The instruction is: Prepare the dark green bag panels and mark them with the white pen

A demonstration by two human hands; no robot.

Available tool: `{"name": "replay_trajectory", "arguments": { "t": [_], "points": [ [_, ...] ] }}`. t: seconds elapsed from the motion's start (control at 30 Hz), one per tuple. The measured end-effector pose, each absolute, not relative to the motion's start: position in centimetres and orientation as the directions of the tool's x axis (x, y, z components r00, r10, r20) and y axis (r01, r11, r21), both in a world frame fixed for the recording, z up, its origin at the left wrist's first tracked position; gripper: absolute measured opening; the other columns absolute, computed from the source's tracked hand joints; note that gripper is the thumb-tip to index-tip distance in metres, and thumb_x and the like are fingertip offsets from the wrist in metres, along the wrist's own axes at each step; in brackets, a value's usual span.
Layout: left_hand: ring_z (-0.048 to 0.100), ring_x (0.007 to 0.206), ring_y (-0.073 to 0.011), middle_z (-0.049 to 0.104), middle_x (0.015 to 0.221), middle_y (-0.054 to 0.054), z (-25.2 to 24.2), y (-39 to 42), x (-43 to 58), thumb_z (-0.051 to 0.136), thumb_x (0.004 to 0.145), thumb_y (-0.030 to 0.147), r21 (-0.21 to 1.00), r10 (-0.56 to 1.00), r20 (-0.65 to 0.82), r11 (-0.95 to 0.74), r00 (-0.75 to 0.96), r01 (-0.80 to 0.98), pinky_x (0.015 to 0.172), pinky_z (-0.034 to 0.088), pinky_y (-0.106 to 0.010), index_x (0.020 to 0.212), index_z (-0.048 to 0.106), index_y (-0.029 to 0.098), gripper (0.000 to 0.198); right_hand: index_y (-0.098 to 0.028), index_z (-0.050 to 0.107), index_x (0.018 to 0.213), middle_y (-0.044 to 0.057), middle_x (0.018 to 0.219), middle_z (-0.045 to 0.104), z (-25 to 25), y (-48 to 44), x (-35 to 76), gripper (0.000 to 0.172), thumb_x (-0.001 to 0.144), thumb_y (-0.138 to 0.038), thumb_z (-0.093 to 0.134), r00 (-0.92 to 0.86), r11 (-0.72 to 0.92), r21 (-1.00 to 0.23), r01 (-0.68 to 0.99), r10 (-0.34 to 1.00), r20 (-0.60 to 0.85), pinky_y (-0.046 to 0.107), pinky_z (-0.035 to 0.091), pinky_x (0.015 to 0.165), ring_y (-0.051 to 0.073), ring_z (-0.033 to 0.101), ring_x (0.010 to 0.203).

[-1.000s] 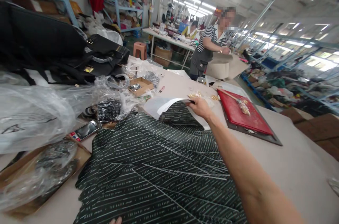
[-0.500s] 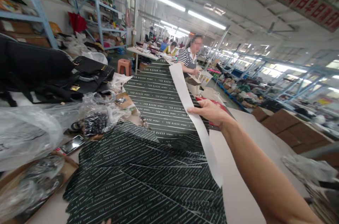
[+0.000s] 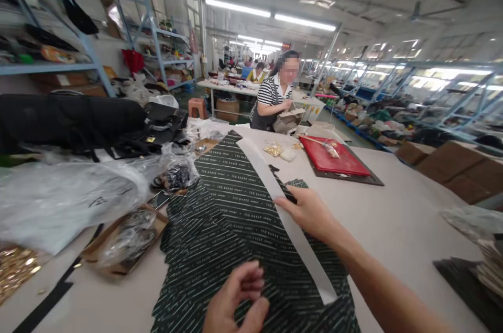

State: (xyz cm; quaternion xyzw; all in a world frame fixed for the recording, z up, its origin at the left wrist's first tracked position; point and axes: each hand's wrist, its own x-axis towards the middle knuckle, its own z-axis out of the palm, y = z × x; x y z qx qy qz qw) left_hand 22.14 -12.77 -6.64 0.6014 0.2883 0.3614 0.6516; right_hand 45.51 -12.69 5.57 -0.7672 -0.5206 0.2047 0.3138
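A stack of dark green printed sheets with white lettering [image 3: 220, 223] lies fanned out on the pale table [image 3: 396, 217] in front of me. My right hand [image 3: 308, 211] pinches the white-edged side of the top sheet [image 3: 236, 175], which lies flat over the stack with its white back strip showing. My left hand [image 3: 236, 301] hovers low over the near part of the stack, fingers curled together with nothing visible in them.
A red board on a dark mat [image 3: 334, 161] lies at the far right. Clear plastic bags [image 3: 70, 196], a cardboard tray [image 3: 121, 241], a phone [image 3: 158, 199] and black bags [image 3: 78, 123] crowd the left. Another person in a striped top [image 3: 271, 99] works beyond the table. Brown boxes [image 3: 451, 170] stand at the right.
My right hand has brought the raised top sheet down towards me, onto the stack. My left hand has come up into view over the near sheets.
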Motion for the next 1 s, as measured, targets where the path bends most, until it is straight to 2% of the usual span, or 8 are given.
{"name": "replay_trajectory", "arguments": {
  "t": [0.1,0.2,0.33,0.57,0.73,0.83,0.9,1.0],
  "points": [
    [0.057,0.12,-0.0263,0.054,0.138,-0.012,-3.7,-12.5,23.8,0.068,0.084,0.047,0.897,0.768,-0.116,0.353,0.63,-0.265,0.097,0.053,-0.034,0.135,0.049,0.024,0.06,-0.017,0.066,0.091,0.006,0.08,0.066,2.8,-14.3,40.6,0.019,0.094,-0.021,0.048,0.194,-0.111,-0.314,0.943,0.95,0.245,0.031,0.047,0.071,0.02,0.062,0.076],
    [0.052,0.126,-0.0267,0.051,0.14,-0.011,-2.9,-12.1,24.4,0.06,0.091,0.045,0.815,0.776,-0.147,0.446,0.613,-0.37,0.099,0.051,-0.035,0.131,0.052,0.022,0.047,-0.017,0.06,0.117,0.011,0.097,0.067,0.4,-15.8,37.0,0.03,0.09,-0.013,0.047,0.073,-0.003,-0.245,0.97,0.958,0.276,0.034,0.052,0.076,0.024,0.063,0.087],
    [0.055,0.121,-0.0241,0.056,0.134,-0.009,-4.0,-12.0,23.8,0.066,0.088,0.043,0.753,0.825,-0.225,0.485,0.518,-0.445,0.095,0.052,-0.031,0.125,0.054,0.023,0.044,-0.017,0.052,0.131,0.015,0.117,0.063,-1.3,-16.6,35.4,0.04,0.09,-0.014,0.047,0.028,0.086,-0.35,0.933,0.951,0.308,0.044,0.055,0.084,0.029,0.06,0.1],
    [0.06,0.11,-0.0227,0.057,0.132,-0.01,-5.2,-11.7,22.8,0.064,0.088,0.045,0.805,0.828,-0.247,0.465,0.503,-0.369,0.087,0.055,-0.031,0.123,0.054,0.021,0.043,-0.024,0.057,0.124,0.01,0.115,0.065,-1.8,-16.7,35.6,0.033,0.095,-0.016,0.044,0.053,0.08,-0.556,0.827,0.974,0.219,0.043,0.051,0.092,0.026,0.059,0.102],
    [0.064,0.094,-0.0206,0.065,0.114,-0.01,-6.2,-10.8,22.4,0.067,0.083,0.051,0.805,0.831,-0.347,0.502,0.435,-0.316,0.077,0.057,-0.031,0.114,0.059,0.016,0.047,-0.023,0.064,0.116,0.006,0.104,0.07,-2.2,-16.0,36.0,0.031,0.097,-0.02,0.039,0.14,0.017,-0.749,0.663,0.979,0.146,0.035,0.049,0.088,0.021,0.063,0.094],
    [0.064,0.083,-0.0192,0.069,0.098,-0.008,-6.4,-10.2,22.1,0.072,0.079,0.051,0.809,0.842,-0.374,0.502,0.389,-0.308,0.068,0.057,-0.029,0.101,0.063,0.014,0.044,-0.02,0.069,0.091,0.001,0.084,0.069,-2.6,-15.6,37.9,0.025,0.096,-0.033,0.048,0.303,-0.092,-0.894,0.439,0.952,0.051,0.029,0.047,0.073,0.018,0.061,0.076],
    [0.064,0.076,-0.0179,0.069,0.089,-0.006,-6.4,-9.9,21.8,0.073,0.077,0.051,0.81,0.843,-0.385,0.503,0.375,-0.301,0.063,0.055,-0.026,0.096,0.064,0.014,0.043,-0.018,0.065,0.074,0.0,0.071,0.064,-3.0,-15.5,39.7,0.031,0.091,-0.042,0.054,0.387,-0.143,-0.936,0.322,0.922,-0.008,0.028,0.045,0.067,0.017,0.057,0.068],
    [0.063,0.071,-0.0156,0.068,0.084,-0.004,-6.2,-9.6,21.3,0.075,0.076,0.049,0.807,0.846,-0.39,0.504,0.363,-0.309,0.058,0.05,-0.022,0.098,0.064,0.015,0.043,-0.019,0.065,0.073,0.0,0.069,0.065,-3.6,-15.6,42.1,0.036,0.087,-0.051,0.057,0.421,-0.176,-0.961,0.213,0.904,-0.073,0.03,0.047,0.067,0.019,0.058,0.068]
  ]
}}
